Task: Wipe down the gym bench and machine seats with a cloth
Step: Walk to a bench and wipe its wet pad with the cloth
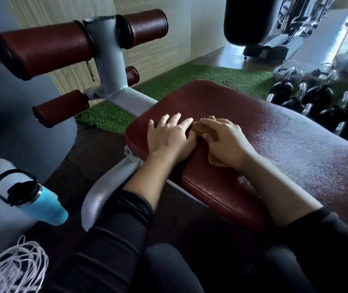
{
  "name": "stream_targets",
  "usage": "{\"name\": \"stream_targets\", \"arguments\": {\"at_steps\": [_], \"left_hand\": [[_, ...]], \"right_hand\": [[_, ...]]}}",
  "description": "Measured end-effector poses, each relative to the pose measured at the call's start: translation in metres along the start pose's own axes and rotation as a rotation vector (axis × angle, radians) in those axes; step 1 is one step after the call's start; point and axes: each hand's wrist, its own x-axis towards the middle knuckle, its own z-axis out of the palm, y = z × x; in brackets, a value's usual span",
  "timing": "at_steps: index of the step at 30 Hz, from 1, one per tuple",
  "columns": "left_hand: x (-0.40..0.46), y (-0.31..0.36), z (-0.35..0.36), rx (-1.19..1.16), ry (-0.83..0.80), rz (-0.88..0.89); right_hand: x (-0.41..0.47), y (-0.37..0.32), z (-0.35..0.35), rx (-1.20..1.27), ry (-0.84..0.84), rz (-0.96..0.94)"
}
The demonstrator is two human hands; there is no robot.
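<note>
Left hand (170,137) flat, fingers spread and relaxed, palm down on the dark red bench pad (285,144) near its left end. Right hand (225,142) just beside it, fingers curled over a crumpled tan cloth (202,127), pressing it to the pad. Bare upholstery stretching rightward; kettlebells (317,96) beyond the far edge.

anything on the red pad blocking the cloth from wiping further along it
Nothing visible does. The tan cloth lies under the right hand on the dark red padded bench; only the left hand rests beside it.
</note>
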Motion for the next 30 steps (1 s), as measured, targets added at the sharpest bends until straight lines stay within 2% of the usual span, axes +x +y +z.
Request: {"name": "stream_targets", "arguments": {"at_steps": [4,8,11,20,30], "left_hand": [[0.002,0.01,-0.011,-0.007,-0.015,-0.055],[0.014,0.023,-0.035,0.006,-0.182,-0.103],[0.014,0.032,-0.063,0.033,-0.262,-0.072],[-0.007,0.067,-0.208,0.033,-0.372,-0.02],[-0.05,0.146,-0.39,0.055,-0.452,0.066]], "right_hand": [[0.016,-0.005,-0.003,0.04,-0.028,0.056],[0.028,-0.015,-0.023,-0.043,-0.208,0.13],[0.03,-0.032,-0.052,-0.035,-0.276,0.199],[0.031,-0.103,-0.179,-0.055,-0.345,0.314],[-0.012,-0.178,-0.342,-0.024,-0.374,0.534]]}}
